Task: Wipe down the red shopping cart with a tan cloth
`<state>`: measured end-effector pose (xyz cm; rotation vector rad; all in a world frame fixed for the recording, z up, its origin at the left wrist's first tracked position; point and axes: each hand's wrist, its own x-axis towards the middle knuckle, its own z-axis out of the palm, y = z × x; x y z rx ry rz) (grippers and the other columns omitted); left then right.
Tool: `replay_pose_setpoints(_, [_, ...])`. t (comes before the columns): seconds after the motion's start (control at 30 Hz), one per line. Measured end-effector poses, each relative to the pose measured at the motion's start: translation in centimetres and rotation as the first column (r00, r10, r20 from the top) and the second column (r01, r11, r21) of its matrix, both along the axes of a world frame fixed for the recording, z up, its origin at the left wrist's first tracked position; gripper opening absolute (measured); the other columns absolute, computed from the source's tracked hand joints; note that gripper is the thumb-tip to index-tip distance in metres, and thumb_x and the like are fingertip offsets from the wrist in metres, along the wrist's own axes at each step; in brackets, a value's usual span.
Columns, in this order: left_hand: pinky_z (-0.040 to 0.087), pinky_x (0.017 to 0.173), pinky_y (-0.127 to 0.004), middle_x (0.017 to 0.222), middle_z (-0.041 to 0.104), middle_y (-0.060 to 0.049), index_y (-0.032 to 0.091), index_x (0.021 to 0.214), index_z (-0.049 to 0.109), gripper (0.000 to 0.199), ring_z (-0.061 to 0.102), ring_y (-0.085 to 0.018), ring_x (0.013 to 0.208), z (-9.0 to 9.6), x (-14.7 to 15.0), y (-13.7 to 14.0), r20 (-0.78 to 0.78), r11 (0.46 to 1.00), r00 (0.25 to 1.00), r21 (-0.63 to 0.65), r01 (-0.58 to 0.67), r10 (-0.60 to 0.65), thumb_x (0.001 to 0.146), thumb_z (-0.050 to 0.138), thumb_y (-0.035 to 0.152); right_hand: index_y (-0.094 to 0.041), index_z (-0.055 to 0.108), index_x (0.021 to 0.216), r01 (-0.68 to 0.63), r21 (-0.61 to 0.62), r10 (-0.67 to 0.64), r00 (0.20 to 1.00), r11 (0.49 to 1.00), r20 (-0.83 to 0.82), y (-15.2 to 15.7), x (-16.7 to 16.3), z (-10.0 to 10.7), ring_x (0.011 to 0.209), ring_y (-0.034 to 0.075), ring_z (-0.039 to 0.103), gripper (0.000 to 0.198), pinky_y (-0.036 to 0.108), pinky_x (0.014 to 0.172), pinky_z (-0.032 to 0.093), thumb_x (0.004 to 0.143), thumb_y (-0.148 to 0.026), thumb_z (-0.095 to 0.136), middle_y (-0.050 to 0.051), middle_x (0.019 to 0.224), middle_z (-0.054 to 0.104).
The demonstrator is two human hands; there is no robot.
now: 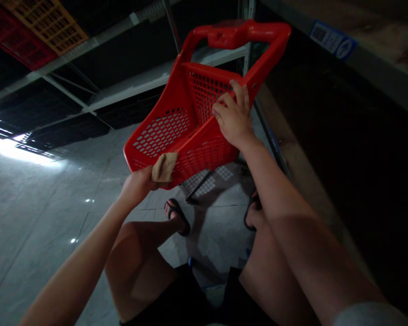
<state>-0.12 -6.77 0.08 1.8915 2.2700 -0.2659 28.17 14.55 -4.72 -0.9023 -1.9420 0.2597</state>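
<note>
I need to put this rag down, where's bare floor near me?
Bare floor lies wide open left of the left hand and cloth. Under the red cart, between the sandals, it is crowded; shelving blocks the right.

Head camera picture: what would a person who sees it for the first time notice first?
The bright red basket cart stands out at the centre, against dark shelving on the right. The left hand presses a brown cloth on the cart's near rim, and the right hand grips its side wall. Below, bare knees and black sandals show above the grey floor.
</note>
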Motion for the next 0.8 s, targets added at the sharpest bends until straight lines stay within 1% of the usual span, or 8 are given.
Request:
replay_pose_setpoints(0.07, [0.05,0.078,-0.032,0.104,0.078,-0.014,0.014,0.113,0.07,0.025,0.074,-0.026,0.094,-0.2,1.4,1.8,-0.02,0.998,0.999,0.043,0.049,-0.048,0.093,0.066,0.027,-0.03,0.072,0.1,0.002,0.014,-0.001,1.0,1.0,-0.013,-0.2,-0.4,-0.2,0.16,0.028,0.03,0.019,0.066,0.137,0.007,0.103,-0.03,0.054,0.004,0.123,0.071])
replay_pose_setpoints(0.17, [0.05,0.08,-0.031,0.104,0.079,-0.013,0.016,0.117,0.072,0.028,0.074,-0.027,0.096,-0.6,5.5,6.7,-0.017,0.976,0.989,0.157,0.151,-0.15,0.096,0.064,0.033,-0.029,0.072,0.099,0.037,0.033,-0.036,0.999,0.999,-0.011,-0.5,-0.8,-0.3,0.158,0.028,0.031,0.021,0.065,0.137,0.005,0.104,-0.029,0.051,0.004,0.121,0.072])
replay_pose_setpoints(0.27, [0.05,0.084,-0.031,0.104,0.078,-0.013,0.016,0.116,0.073,0.03,0.073,-0.028,0.099,-0.7,9.9,11.5,0.025,0.949,0.982,0.265,0.173,-0.186,0.098,0.064,0.038,-0.027,0.072,0.097,0.076,0.042,-0.078,0.996,0.996,0.031,-0.8,-0.6,-0.1,0.158,0.029,0.031,0.023,0.066,0.136,0.004,0.104,-0.029,0.05,0.005,0.121,0.072])
replay_pose_setpoints(0.37, [0.05,0.087,-0.034,0.107,0.078,-0.016,0.015,0.117,0.073,0.031,0.073,-0.031,0.103,-0.8,11.8,13.2,0.05,0.932,0.977,0.314,0.183,-0.209,0.1,0.061,0.038,-0.027,0.072,0.097,0.088,0.037,-0.091,0.993,0.995,0.073,-1.1,-0.1,0.3,0.159,0.031,0.03,0.023,0.065,0.137,0.004,0.104,-0.029,0.05,0.005,0.124,0.071])
replay_pose_setpoints(0.43, [0.05,0.085,-0.034,0.104,0.078,-0.016,0.016,0.116,0.073,0.032,0.073,-0.032,0.101,-0.9,10.9,12.1,0.032,0.936,0.978,0.299,0.187,-0.206,0.102,0.058,0.041,-0.028,0.072,0.098,0.078,0.026,-0.08,0.994,0.997,0.078,-1.2,0.2,0.5,0.16,0.03,0.029,0.021,0.063,0.137,0.005,0.104,-0.03,0.051,0.005,0.126,0.071])
replay_pose_setpoints(0.53, [0.05,0.078,-0.033,0.098,0.078,-0.015,0.018,0.112,0.073,0.031,0.074,-0.03,0.095,-0.9,6.8,7.6,-0.015,0.968,0.991,0.214,0.131,-0.131,0.102,0.056,0.043,-0.032,0.072,0.1,0.041,-0.016,-0.04,0.997,0.999,0.059,-1.2,0.5,0.8,0.161,0.028,0.026,0.019,0.062,0.138,0.006,0.103,-0.032,0.054,0.003,0.128,0.07])
replay_pose_setpoints(0.7, [0.049,0.077,-0.03,0.095,0.077,-0.008,0.02,0.102,0.071,0.021,0.072,-0.023,0.089,0.2,-0.2,0.0,0.065,0.991,0.998,0.132,-0.016,0.008,0.092,0.053,0.024,-0.033,0.071,0.107,0.022,-0.065,-0.021,1.0,0.998,0.023,-1.5,0.6,1.0,0.164,0.027,0.023,0.018,0.064,0.137,0.007,0.102,-0.029,0.054,0.003,0.14,0.066])
replay_pose_setpoints(0.8, [0.05,0.074,-0.03,0.083,0.074,-0.005,0.019,0.094,0.07,0.023,0.069,-0.02,0.077,1.5,-0.7,-1.7,0.137,0.958,0.985,0.253,-0.136,0.103,0.092,0.048,0.024,-0.032,0.066,0.123,0.063,-0.05,-0.069,0.991,0.997,-0.115,-4.1,-1.0,0.4,0.163,0.025,0.025,0.029,0.061,0.137,0.016,0.101,-0.023,0.048,0.004,0.155,0.055])
